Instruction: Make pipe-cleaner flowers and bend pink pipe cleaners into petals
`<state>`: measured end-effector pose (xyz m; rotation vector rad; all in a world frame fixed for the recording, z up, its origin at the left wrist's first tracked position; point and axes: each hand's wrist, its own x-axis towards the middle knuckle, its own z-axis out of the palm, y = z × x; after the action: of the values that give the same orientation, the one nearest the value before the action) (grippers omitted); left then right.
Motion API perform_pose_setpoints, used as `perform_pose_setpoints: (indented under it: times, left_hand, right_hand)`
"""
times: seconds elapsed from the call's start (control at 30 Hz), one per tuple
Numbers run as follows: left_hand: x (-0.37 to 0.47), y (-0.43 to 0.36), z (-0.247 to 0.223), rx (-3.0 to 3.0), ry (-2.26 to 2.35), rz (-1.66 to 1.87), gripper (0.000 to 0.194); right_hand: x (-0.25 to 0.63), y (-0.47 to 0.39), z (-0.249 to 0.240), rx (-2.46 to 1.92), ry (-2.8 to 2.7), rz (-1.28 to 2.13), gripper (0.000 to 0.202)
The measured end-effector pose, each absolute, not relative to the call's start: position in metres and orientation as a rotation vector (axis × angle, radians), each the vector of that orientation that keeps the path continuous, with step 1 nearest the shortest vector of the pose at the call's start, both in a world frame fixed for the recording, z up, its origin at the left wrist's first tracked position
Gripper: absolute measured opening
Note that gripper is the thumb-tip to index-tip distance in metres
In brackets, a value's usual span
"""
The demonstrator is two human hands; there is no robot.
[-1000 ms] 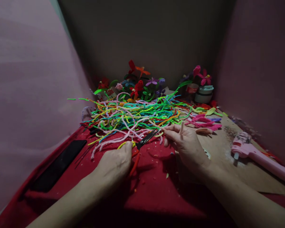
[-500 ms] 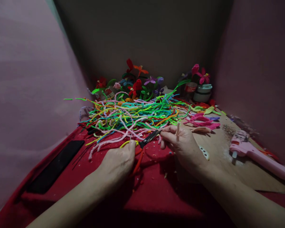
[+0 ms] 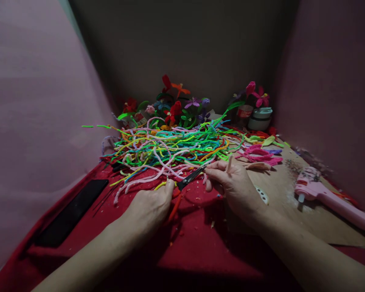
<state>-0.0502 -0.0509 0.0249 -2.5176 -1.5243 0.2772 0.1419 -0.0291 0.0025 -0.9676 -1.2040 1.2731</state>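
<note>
My left hand (image 3: 153, 205) is wrapped round the red handles of a pair of scissors (image 3: 187, 183), whose dark blades point up and right. The blade tips meet the fingertips of my right hand (image 3: 231, 182). A pale beige fuzzy stem (image 3: 230, 164) is pinched in my right hand, with one end sticking up above the fingers; the rest of it is hidden. Just beyond both hands spreads a heap of multicoloured pipe cleaners (image 3: 173, 146), pink strands nearest.
A black phone (image 3: 73, 213) lies on the red cloth (image 3: 200, 251) at left. Right, a pink glue gun (image 3: 325, 194) rests on a brown board (image 3: 292, 219). Magenta petals (image 3: 260, 155) lie near it. Fuzzy flowers (image 3: 173, 111) and a lidded jar (image 3: 260, 119) stand behind.
The scissor handles have drawn closer together and the blades look more closed. Both hands stay almost in the same place.
</note>
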Motion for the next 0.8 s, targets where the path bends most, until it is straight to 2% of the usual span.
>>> perform_pose_setpoints:
  times: [0.2, 0.37, 0.5, 0.6, 0.7, 0.8]
  left_hand:
    - [-0.068, -0.05, 0.019, -2.547, -1.475, 0.184, 0.015]
    - [-0.091, -0.049, 0.019, -2.671, -1.435, 0.194, 0.015]
    - [-0.095, -0.037, 0.028, -2.774, -1.593, 0.158, 0.019]
    - [-0.082, -0.026, 0.036, -2.891, -1.7, -0.176, 0.023]
    - [-0.054, -0.022, 0.04, -3.143, -1.83, -0.805, 0.033]
    - [-0.023, -0.022, 0.041, -3.458, -1.825, -1.247, 0.03]
  right_hand:
    - [0.141, -0.027, 0.004, -0.98, -1.141, 1.276, 0.018]
    - [0.143, -0.024, 0.006, -0.885, -0.969, 1.316, 0.014]
    - [0.143, -0.022, 0.006, -0.74, -0.873, 1.448, 0.009]
    - [0.141, -0.023, 0.006, -0.64, -0.864, 1.645, 0.012]
    - [0.139, -0.026, 0.005, -0.556, -0.961, 1.821, 0.013]
    - [0.138, -0.029, 0.002, -0.509, -1.039, 1.995, 0.011]
